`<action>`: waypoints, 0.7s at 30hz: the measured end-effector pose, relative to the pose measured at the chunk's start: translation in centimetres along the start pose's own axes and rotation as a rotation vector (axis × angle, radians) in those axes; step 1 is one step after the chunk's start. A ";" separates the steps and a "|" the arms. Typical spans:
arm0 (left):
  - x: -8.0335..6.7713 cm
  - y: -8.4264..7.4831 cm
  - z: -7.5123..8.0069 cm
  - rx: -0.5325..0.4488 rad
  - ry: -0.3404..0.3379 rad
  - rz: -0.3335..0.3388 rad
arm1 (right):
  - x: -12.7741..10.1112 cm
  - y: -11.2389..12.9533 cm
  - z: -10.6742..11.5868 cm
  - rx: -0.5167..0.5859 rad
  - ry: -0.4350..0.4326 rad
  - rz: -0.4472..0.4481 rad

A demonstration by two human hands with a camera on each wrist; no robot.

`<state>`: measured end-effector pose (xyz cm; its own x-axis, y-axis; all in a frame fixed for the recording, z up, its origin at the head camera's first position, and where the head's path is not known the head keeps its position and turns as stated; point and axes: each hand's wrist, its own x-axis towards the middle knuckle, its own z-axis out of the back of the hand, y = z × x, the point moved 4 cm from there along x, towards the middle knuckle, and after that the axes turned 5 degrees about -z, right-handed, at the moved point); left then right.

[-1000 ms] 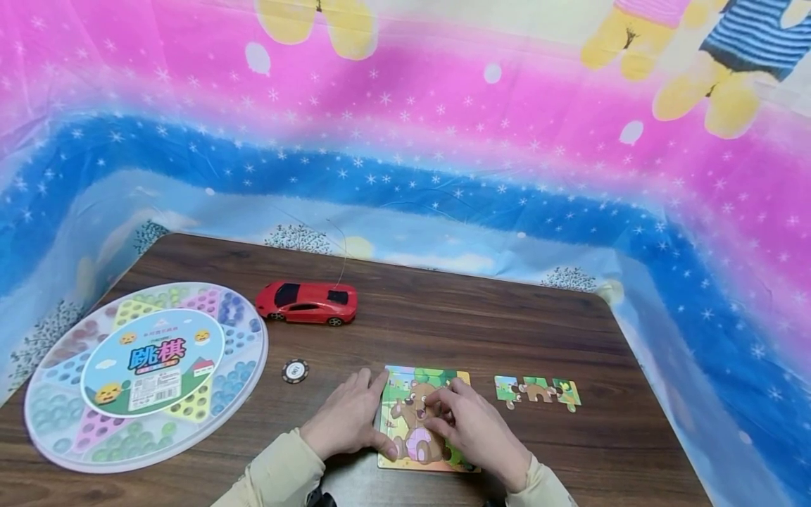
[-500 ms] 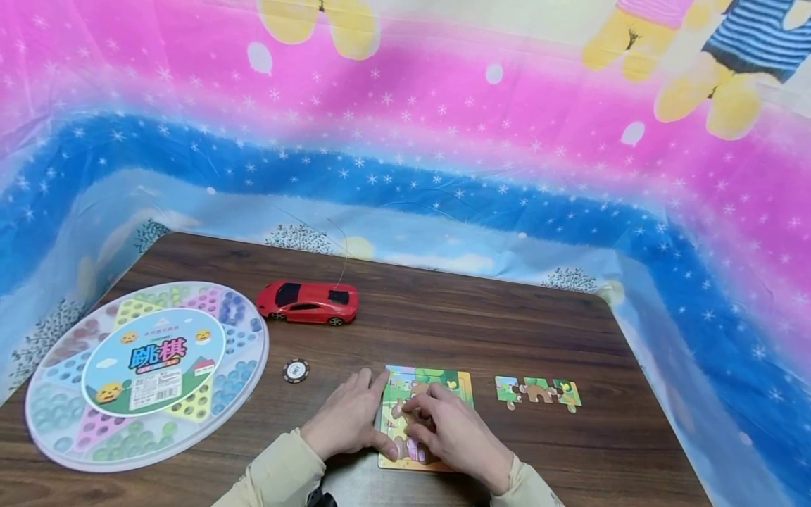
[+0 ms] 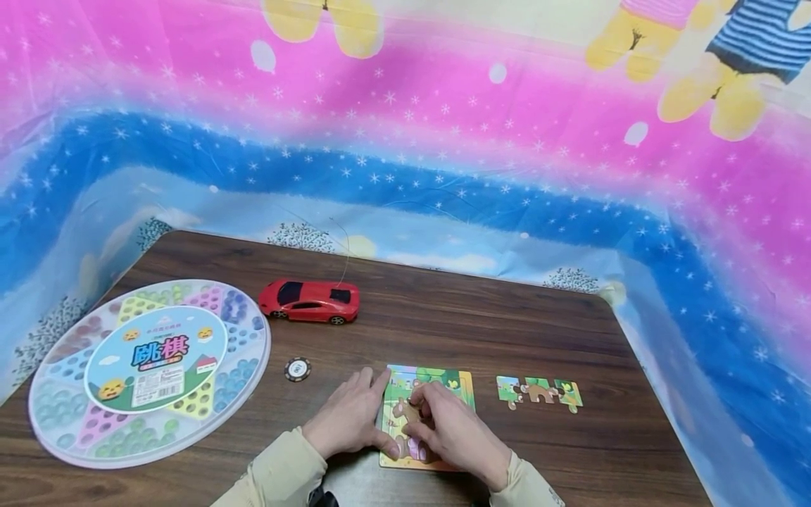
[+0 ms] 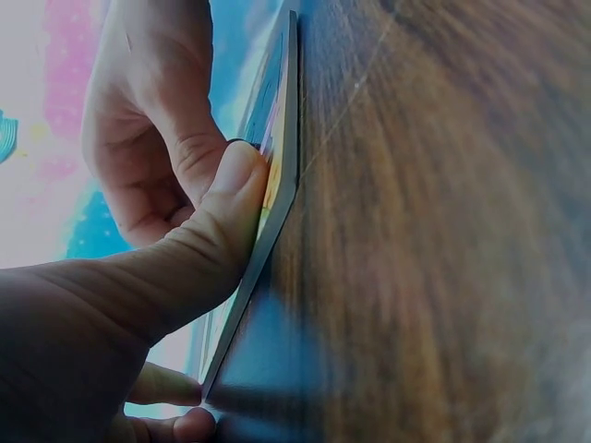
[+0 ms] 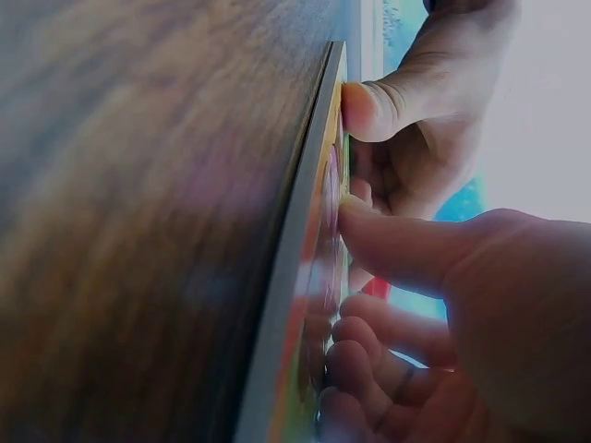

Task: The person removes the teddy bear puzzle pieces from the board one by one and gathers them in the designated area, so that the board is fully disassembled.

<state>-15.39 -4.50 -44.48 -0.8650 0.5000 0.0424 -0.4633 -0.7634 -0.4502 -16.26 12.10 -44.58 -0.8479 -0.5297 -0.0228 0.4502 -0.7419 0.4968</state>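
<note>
A bear jigsaw puzzle [image 3: 456, 384] lies flat in its tray on the dark wooden table. My left hand [image 3: 348, 415] steadies its left side, fingers extended along the edge. In the left wrist view, the left thumb [image 4: 235, 175] presses on the puzzle's face near its edge. My right hand [image 3: 453, 429] is over the middle of the picture, covering part of the bear. Its fingers are bent, and in the right wrist view the right thumb [image 5: 360, 221] and fingertips touch the puzzle surface. Whether they pinch a piece is hidden.
Several joined puzzle pieces [image 3: 538, 391] lie right of the tray. Left of my hands are a poker chip [image 3: 298, 369], a red toy car [image 3: 310, 301] with a thin antenna, and a round Chinese checkers set [image 3: 152, 366]. A patterned cloth [image 3: 405, 155] hangs behind the table.
My right hand has moved left across the puzzle, from its right half to the middle, then barely shifted. The left hand has stayed in place at the edge.
</note>
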 end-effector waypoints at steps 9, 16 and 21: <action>0.1 0.0 -0.1 0.011 -0.016 0.001 | 0.1 -0.1 -0.1 -0.010 0.016 -0.006; 0.1 0.0 -0.1 0.004 -0.005 0.006 | 0.2 -0.1 -0.2 -0.016 0.004 0.007; 0.0 0.0 0.0 -0.001 -0.005 0.004 | 0.2 -0.1 -0.2 -0.003 0.004 0.016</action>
<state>-15.40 -4.48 -44.52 -0.8678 0.4949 0.0446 -0.4595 -0.7650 -0.4513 -16.43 11.95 -44.84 -0.8392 -0.5435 -0.0185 0.4647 -0.7344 0.4947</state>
